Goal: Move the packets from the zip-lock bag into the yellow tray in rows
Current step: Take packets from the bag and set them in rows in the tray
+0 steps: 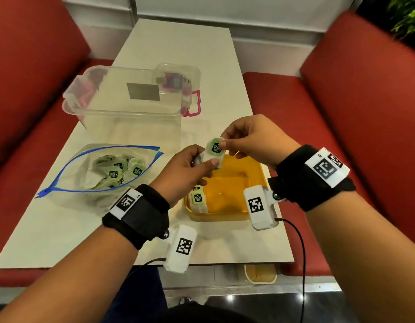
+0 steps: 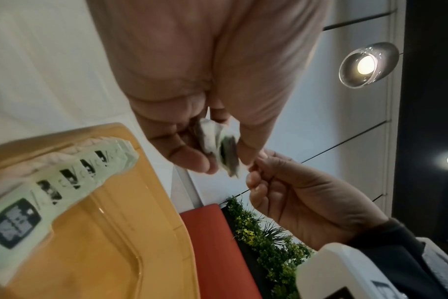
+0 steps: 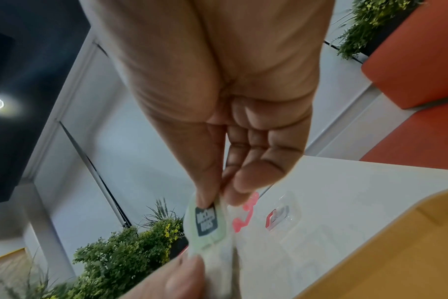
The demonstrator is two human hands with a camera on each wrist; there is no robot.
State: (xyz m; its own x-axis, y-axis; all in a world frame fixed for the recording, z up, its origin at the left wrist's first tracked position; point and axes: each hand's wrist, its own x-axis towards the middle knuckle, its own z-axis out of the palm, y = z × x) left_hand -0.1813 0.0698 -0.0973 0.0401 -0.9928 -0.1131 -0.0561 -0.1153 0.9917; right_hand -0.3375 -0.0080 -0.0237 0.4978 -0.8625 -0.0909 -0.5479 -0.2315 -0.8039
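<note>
Above the far left corner of the yellow tray (image 1: pixel 234 183), both hands hold a white packet (image 1: pixel 215 149) with a green label. My left hand (image 1: pixel 202 163) grips a small bunch of packets from below, thumb on the front one. My right hand (image 1: pixel 222 141) pinches the top edge of that front packet (image 3: pixel 205 222) between thumb and forefinger. A row of packets (image 2: pixel 72 178) stands along the tray's left wall (image 1: pixel 197 199). The open zip-lock bag (image 1: pixel 97 173), blue-edged, lies left of the tray with several packets inside.
A clear plastic box (image 1: pixel 127 101) with pink latches stands behind the bag on the white table (image 1: pixel 50 229). Red benches (image 1: pixel 341 101) flank the table on both sides. The tray sits near the table's front right corner.
</note>
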